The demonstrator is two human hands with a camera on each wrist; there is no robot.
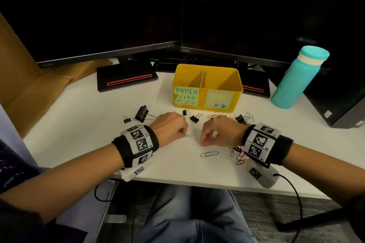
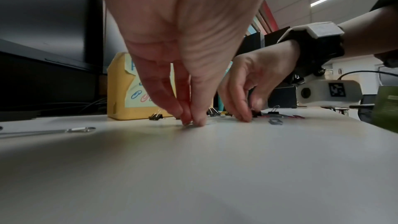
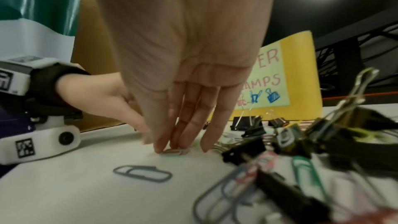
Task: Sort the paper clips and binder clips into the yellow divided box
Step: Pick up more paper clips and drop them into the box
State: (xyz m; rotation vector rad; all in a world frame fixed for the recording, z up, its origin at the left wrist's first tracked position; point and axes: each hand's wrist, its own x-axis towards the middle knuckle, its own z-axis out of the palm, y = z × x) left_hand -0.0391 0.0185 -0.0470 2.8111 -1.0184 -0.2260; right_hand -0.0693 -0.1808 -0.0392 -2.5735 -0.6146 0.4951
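Observation:
The yellow divided box [image 1: 207, 95] stands at the back of the white desk, with a "paper clips" label on its left half and a "clamps" label on its right. My left hand [image 1: 184, 134] pinches a small green paper clip [image 1: 188, 135] at the desk surface; its fingertips [image 2: 197, 122] press together there. My right hand [image 1: 202, 144] has thumb and forefinger closed on the end of a small pink paper clip [image 3: 175, 152] lying flat. A large grey paper clip [image 1: 209, 154] lies just in front of that hand.
Black binder clips [image 1: 142, 113] lie scattered between my hands and the box. A mixed pile of coloured paper clips and binder clips [image 1: 238, 156] sits under my right wrist. A teal bottle [image 1: 296, 79] stands at the right, with two monitors behind the box.

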